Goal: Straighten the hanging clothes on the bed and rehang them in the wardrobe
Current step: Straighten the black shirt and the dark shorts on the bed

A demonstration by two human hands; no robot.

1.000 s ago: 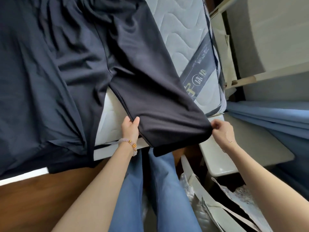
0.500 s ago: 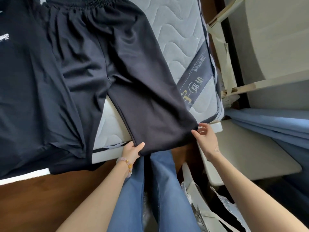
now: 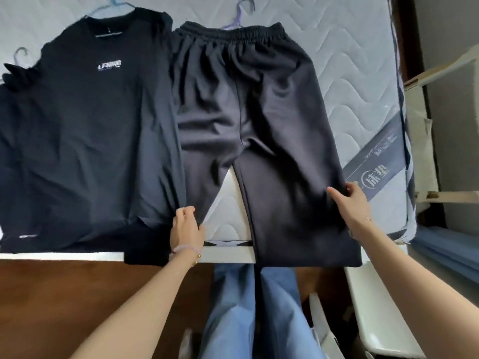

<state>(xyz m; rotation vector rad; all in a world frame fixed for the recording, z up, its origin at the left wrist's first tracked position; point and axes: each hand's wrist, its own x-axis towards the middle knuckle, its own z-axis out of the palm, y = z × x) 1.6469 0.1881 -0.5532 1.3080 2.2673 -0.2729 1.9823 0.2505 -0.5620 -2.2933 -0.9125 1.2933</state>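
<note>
Black trousers (image 3: 259, 99) with an elastic waistband lie flat on the quilted mattress (image 3: 350, 73), on a purple hanger (image 3: 241, 11). Their legs hang over the near bed edge. My left hand (image 3: 186, 226) is closed on the inner edge of the left trouser leg, low down. My right hand (image 3: 350, 203) grips the outer edge of the right leg, thumb on top of the cloth. To the left lies a black T-shirt (image 3: 90, 125) with a white chest logo, on a blue hanger (image 3: 114, 6).
A third hanger (image 3: 19, 53) with another dark garment (image 3: 15, 79) lies at the far left. Below the bed edge is brown wood (image 3: 64, 294). My blue-jeaned legs (image 3: 259, 307) stand at the bed. A white surface (image 3: 375, 307) and blue fabric (image 3: 445, 250) sit on the right.
The view has lifted to show the whole trousers and T-shirt. My left hand left the right leg's hem for the left leg. My right hand moved up the right leg's outer edge.
</note>
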